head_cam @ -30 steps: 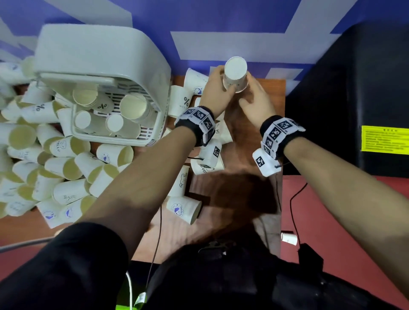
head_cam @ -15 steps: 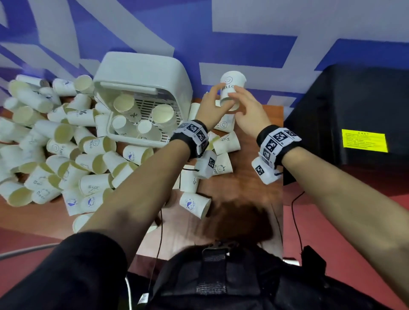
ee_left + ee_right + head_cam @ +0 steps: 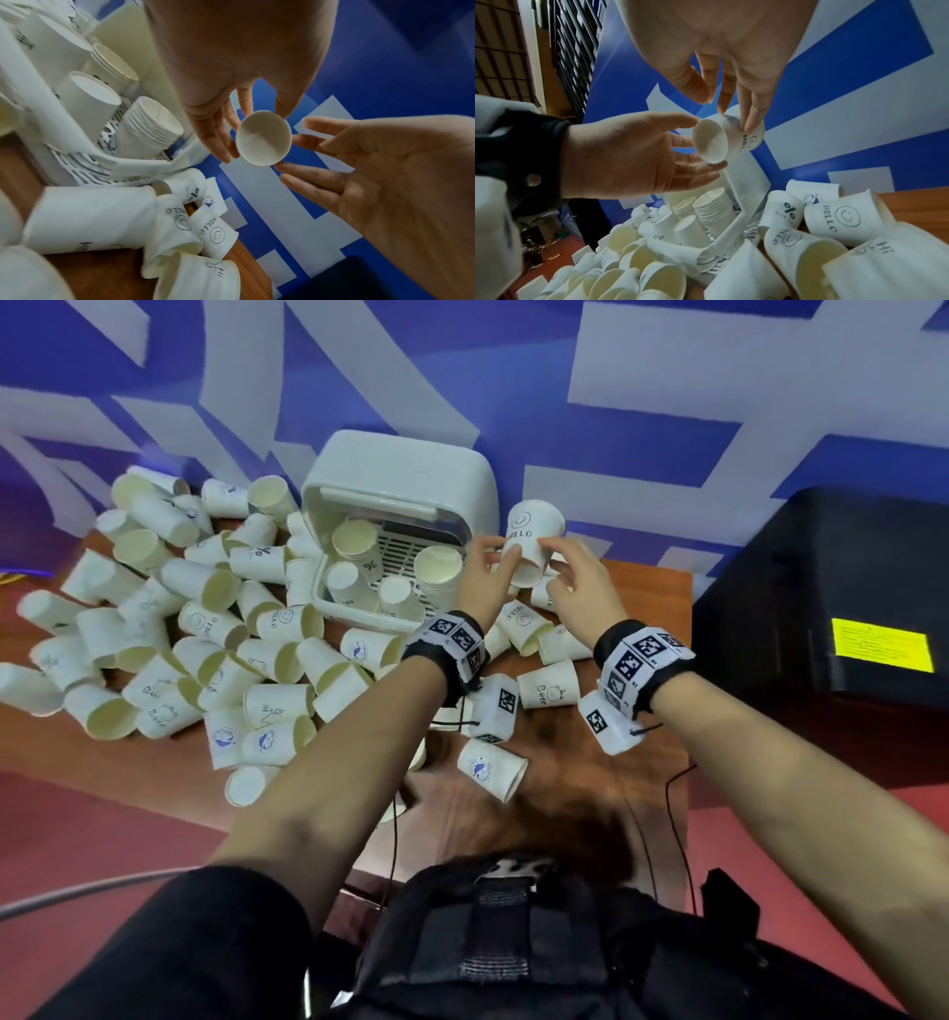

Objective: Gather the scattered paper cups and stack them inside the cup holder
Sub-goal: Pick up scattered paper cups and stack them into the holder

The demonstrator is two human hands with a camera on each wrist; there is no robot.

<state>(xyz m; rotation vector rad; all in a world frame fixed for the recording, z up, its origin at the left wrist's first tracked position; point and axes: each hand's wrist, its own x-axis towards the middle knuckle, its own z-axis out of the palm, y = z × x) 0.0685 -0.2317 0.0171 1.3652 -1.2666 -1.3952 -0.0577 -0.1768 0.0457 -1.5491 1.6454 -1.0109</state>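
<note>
Both bare arms extended forward, left hand (image 3: 482,577) and right hand (image 3: 580,588) raised side by side, fingertips pinching one paper cup (image 3: 531,539) between them

Loose paper cups (image 3: 215,629) crowded the table left of the cup holder (image 3: 400,516); bare wood (image 3: 575,793) lay open nearer.
</note>
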